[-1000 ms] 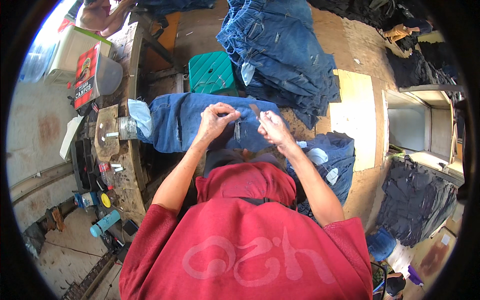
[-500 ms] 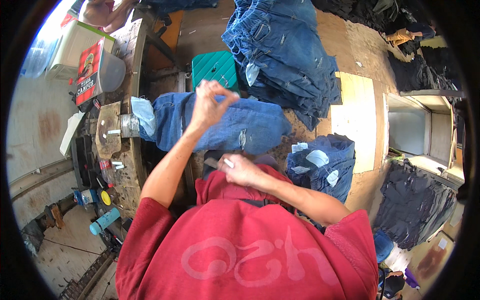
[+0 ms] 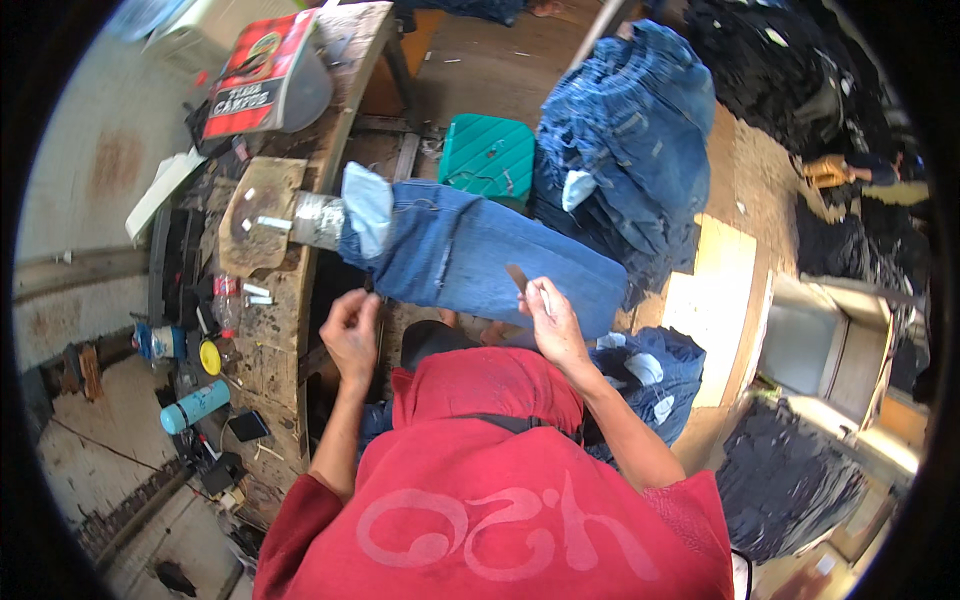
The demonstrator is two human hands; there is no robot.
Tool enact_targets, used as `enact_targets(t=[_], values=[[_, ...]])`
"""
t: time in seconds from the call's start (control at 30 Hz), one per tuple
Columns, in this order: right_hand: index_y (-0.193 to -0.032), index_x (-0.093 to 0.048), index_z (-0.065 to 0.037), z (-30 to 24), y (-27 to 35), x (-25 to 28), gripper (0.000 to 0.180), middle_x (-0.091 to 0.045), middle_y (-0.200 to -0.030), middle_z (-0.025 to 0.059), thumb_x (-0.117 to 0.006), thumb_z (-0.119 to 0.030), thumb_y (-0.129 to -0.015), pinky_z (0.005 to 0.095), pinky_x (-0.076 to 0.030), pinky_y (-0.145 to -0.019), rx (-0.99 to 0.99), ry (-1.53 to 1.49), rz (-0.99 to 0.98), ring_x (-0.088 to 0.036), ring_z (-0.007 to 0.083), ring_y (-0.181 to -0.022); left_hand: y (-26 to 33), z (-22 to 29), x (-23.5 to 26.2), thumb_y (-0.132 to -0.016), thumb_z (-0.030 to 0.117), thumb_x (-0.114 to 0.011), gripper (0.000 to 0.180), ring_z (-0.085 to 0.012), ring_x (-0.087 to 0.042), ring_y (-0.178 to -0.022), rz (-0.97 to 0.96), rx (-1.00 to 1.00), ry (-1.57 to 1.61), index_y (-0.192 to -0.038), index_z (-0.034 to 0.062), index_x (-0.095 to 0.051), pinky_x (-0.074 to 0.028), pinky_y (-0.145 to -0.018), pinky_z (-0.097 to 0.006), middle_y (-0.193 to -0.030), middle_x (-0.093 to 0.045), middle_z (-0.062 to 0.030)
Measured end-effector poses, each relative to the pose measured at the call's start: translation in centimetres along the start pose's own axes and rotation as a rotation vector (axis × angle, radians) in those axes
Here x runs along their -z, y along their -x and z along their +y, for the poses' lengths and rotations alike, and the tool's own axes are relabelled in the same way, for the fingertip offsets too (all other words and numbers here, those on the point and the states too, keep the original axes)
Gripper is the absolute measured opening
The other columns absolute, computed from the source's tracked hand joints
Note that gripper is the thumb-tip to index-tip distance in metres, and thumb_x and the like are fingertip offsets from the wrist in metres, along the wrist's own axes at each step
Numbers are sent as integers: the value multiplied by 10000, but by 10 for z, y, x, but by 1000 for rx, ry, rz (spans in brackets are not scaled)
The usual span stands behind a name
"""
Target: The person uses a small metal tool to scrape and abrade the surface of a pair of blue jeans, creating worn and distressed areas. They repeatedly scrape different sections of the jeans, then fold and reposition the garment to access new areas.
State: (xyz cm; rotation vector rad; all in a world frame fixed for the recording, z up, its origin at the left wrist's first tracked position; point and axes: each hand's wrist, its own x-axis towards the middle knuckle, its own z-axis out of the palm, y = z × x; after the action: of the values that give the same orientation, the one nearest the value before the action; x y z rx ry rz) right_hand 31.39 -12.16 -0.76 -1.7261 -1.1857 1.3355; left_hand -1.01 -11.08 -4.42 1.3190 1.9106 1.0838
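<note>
A blue denim garment (image 3: pixel 480 245) is stretched lengthwise over a support in front of me, with a pale blue cloth flap (image 3: pixel 368 215) at its left end. My right hand (image 3: pixel 560 325) is closed at its near right side, gripping a thin, flat brownish blade (image 3: pixel 516 276). A small white stick (image 3: pixel 545 300) also shows between those fingers. Below the garment's left end, my left hand (image 3: pixel 350 330) is raised with its fingers curled together. Whether anything small is pinched there is hidden.
A worn wooden bench (image 3: pixel 275 345) runs along the left, with white sticks (image 3: pixel 258 295) and a bottle (image 3: pixel 226 305). Beyond the garment stand a green stool (image 3: pixel 488 160) and a large denim heap (image 3: pixel 625 130). More denim (image 3: pixel 650 375) lies at right.
My left hand has come down from above the garment to below its left end. My right hand has moved up and right with the blade. The view has shifted left.
</note>
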Motion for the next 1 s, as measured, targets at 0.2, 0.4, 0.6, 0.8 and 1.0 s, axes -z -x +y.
enact_targets(t=[0.2,0.4,0.6,0.8,1.0], values=[[-1108,-695,-134,-92,-103,-169,155,-663,-1087,92,-648,-268,-1045,505,-424,-955,784,548,55,-595,319,-1124,32,-71,-14,-738,358,-1005,1130,-397,-525,-1404,-108,113,-93,-1601,-43,-397,-521,-1088,-450,-1573,-491,-279],[-1159,-750,-126,-145,-202,-354,245,-682,-1236,148,-602,-250,-1008,547,-460,-977,796,1077,-237,-588,362,-1251,-29,-78,-52,-636,334,-1065,1366,-383,-481,-1455,-293,72,169,-1650,-42,-230,-505,-1116,-485,-1641,-399,-247],[-1274,-736,-141,-161,-218,-360,336,-639,-1340,138,-634,-152,-955,518,-404,-1133,1003,1048,-166,-530,348,-1362,-51,-69,-38,-892,245,-868,506,-314,-712,-1149,-450,209,124,-1295,11,-671,-555,-970,-421,-1276,-732,-210],[-1301,-741,-194,-157,-170,-231,321,-619,-1035,107,-721,-206,-981,438,-560,-785,980,368,119,-671,313,-1020,-47,-16,27,-860,255,-900,372,-475,-657,-902,-366,-351,-288,-939,17,-625,-527,-738,-516,-929,-631,-193],[-1308,-768,-105,-25,-48,-22,289,-821,-1023,174,-749,-210,-1039,336,-585,-689,271,80,466,-792,166,-839,-70,-4,37,-982,368,-788,313,-284,-682,-925,-908,646,595,-977,63,-717,-541,-782,-455,-1128,-721,-97]])
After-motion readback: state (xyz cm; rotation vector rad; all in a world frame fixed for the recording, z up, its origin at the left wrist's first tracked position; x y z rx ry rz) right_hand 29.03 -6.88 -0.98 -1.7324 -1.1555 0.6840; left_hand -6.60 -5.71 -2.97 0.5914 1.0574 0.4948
